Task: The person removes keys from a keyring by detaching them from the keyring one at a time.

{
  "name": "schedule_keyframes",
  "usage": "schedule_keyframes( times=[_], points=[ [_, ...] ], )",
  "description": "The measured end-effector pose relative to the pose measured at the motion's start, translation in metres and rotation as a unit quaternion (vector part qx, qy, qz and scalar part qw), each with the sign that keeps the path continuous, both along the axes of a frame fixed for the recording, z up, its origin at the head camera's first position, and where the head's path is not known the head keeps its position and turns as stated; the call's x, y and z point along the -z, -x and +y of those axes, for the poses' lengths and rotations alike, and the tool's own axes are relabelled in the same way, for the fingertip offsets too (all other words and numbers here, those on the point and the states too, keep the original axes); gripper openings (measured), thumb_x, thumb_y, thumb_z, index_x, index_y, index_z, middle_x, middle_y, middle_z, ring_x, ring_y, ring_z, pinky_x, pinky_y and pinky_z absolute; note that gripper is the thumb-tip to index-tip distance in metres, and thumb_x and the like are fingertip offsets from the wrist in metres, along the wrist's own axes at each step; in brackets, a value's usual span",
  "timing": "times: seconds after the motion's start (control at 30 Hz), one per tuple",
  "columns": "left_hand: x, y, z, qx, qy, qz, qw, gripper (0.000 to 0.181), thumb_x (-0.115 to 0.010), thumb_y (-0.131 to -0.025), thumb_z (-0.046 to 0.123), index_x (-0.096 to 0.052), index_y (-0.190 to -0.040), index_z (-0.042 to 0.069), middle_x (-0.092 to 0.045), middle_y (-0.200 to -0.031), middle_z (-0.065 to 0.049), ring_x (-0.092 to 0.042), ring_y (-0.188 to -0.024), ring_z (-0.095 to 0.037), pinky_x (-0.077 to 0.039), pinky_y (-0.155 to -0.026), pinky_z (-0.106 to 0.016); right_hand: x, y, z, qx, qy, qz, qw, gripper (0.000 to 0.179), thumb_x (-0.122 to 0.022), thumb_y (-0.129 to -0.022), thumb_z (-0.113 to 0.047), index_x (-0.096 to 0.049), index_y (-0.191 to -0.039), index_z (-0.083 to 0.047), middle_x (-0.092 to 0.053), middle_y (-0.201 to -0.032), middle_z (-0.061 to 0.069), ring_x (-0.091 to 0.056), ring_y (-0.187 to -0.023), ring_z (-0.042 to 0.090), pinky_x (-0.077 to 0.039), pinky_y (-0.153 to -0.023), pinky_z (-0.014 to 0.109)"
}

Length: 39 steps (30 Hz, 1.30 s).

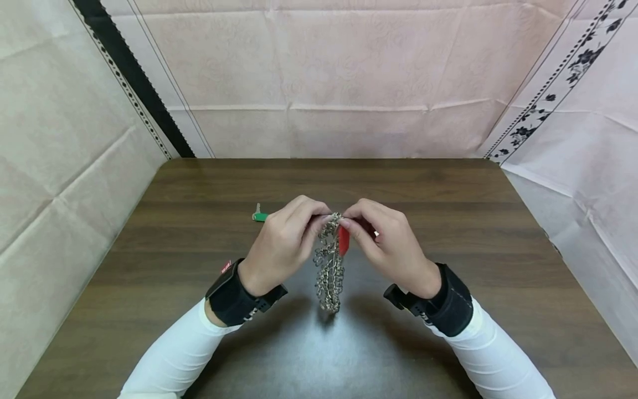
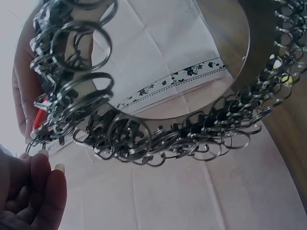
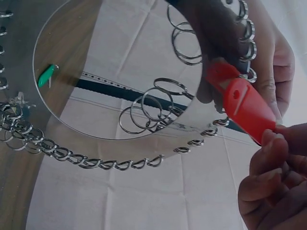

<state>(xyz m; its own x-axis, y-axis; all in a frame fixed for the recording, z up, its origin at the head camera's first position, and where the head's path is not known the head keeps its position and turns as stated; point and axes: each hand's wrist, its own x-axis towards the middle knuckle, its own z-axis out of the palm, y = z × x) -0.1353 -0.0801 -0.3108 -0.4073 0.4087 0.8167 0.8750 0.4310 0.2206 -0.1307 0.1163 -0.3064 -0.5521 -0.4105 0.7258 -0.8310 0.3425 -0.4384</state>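
Observation:
My left hand [image 1: 284, 241] and right hand [image 1: 391, 238] meet above the middle of the table, at the top of a large hoop lined with small metal key rings [image 1: 329, 280]. The hoop hangs upright, edge-on in the head view. The left fingers pinch its top edge; in the left wrist view their tips are right at a small ring [image 2: 36, 146]. Between the right thumb and fingers is a red plastic key head [image 3: 247, 108] with a small hole, at the hoop's edge. No blade of it shows.
A key with a green plastic head [image 1: 260, 216] lies on the brown wooden table [image 1: 199, 266], left of the left hand. Pale cloth [image 1: 319, 72] hangs behind the table and at both sides. Both wrists wear black straps.

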Motion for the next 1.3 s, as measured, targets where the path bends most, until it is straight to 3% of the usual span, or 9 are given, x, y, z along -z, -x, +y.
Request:
schedule_keyframes(
  times=[0.3, 0.73, 1.3],
  points=[
    [0.0023, -0.0021, 0.0039, 0.006, -0.039, -0.034, 0.9986, 0.010, -0.063, -0.089, 0.005, -0.060, -0.097, -0.001, -0.055, -0.084, -0.006, -0.046, -0.070, -0.008, -0.043, -0.060, -0.019, 0.0053, -0.0005, -0.0010, 0.011, 0.006, 0.005, 0.9999, 0.006, -0.063, -0.089, -0.005, -0.060, -0.093, -0.006, -0.057, -0.078, -0.001, -0.042, -0.062, 0.004, -0.037, -0.051, 0.020],
    [0.0065, -0.0006, 0.0062, 0.001, -0.061, -0.059, 0.9964, 0.011, -0.062, -0.091, 0.008, -0.059, -0.097, -0.001, -0.054, -0.081, -0.005, -0.049, -0.073, -0.008, -0.045, -0.061, -0.019, 0.0062, 0.0004, -0.0026, 0.015, 0.024, -0.009, 0.9996, 0.007, -0.064, -0.088, -0.004, -0.058, -0.093, -0.003, -0.060, -0.077, 0.000, -0.049, -0.066, 0.007, -0.046, -0.052, 0.024],
    [0.0079, -0.0015, 0.0089, -0.012, -0.085, -0.072, 0.9937, 0.013, -0.061, -0.091, 0.010, -0.058, -0.096, -0.001, -0.056, -0.081, -0.006, -0.051, -0.072, -0.008, -0.046, -0.059, -0.021, 0.0074, -0.0013, -0.0045, 0.027, 0.042, -0.026, 0.9984, 0.008, -0.062, -0.089, 0.000, -0.059, -0.092, -0.007, -0.056, -0.074, -0.002, -0.048, -0.063, 0.008, -0.041, -0.053, 0.023]
  ],
)
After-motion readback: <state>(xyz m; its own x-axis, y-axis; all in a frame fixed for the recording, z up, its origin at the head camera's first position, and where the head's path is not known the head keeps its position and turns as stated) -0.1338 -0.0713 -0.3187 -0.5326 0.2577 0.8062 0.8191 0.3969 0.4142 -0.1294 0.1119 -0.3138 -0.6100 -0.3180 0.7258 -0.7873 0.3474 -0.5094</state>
